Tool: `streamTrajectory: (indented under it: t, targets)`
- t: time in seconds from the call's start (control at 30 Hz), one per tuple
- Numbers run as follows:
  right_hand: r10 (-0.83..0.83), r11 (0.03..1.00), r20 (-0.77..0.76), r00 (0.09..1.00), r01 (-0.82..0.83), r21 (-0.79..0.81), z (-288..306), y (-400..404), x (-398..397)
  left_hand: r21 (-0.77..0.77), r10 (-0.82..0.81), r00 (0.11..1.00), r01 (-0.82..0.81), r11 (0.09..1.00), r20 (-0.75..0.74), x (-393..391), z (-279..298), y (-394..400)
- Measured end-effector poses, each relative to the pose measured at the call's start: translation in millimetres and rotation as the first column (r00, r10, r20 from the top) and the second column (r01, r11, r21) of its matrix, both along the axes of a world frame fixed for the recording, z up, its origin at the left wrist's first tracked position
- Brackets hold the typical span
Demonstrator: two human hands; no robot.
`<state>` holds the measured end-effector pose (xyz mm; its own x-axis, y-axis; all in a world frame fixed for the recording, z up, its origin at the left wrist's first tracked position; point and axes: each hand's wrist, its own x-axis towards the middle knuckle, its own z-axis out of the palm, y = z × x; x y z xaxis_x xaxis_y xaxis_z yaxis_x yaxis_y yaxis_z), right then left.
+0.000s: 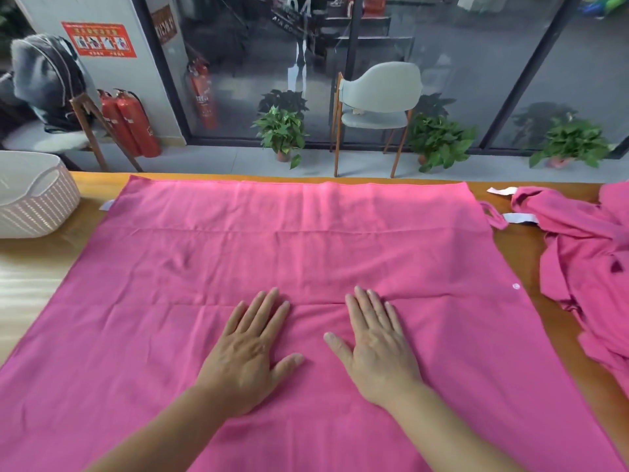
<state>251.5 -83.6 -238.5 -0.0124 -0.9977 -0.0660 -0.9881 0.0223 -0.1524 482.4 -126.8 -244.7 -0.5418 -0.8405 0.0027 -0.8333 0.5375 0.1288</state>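
A large pink towel [306, 240] lies spread flat across the wooden table [34, 274], reaching from the far edge to the near edge. My left hand [248, 349] lies palm down on the cloth near its middle, fingers straight and together. My right hand [374, 342] rests flat beside it, a short gap apart, fingers straight and thumb spread. Neither hand holds anything. A faint crease runs across the towel just beyond my fingertips. A small loop [495, 218] and a white snap [516, 286] show at the towel's right edge.
A crumpled pile of pink cloth [589, 253] with white labels lies at the table's right end. A white woven basket [30, 195] stands at the back left. Beyond the table are a chair [377, 107], potted plants [282, 134], fire extinguishers [132, 127] and a glass wall.
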Motion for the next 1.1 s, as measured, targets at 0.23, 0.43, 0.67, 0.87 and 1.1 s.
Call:
streamTrajectory:
  t: [0.23, 0.43, 0.67, 0.87, 1.1]
  targets:
    - [-0.041, 0.998, 0.056, 0.998, 0.044, -0.051, 11.9, 49.9, -10.5, 0.015, -0.018, 0.999, 0.018, 1.000, 0.033, 13.9, 4.0, 42.3]
    - [-0.140, 0.979, 0.108, 0.984, 0.154, -0.134, 24.6, 89.1, -11.4, -0.012, 0.128, 0.991, -0.129, 0.992, -0.049, 2.7, 13.5, 70.7]
    - [-0.093, 0.994, 0.154, 0.984, 0.101, -0.041, 6.2, 117.7, 48.5, 0.021, 0.255, 0.967, -0.254, 0.967, -0.019, -4.2, 1.8, 123.9]
    - [-0.486, 0.873, -0.032, 0.874, 0.487, 0.030, 7.9, 186.8, -56.2, 0.040, 0.612, 0.791, -0.612, 0.790, -0.004, 80.7, -1.8, 139.0]
    - [-0.527, 0.850, 0.069, 0.847, 0.527, 0.006, 23.3, 168.5, -45.1, 0.076, 0.587, 0.809, -0.584, 0.808, -0.034, 64.2, 11.5, 130.2]
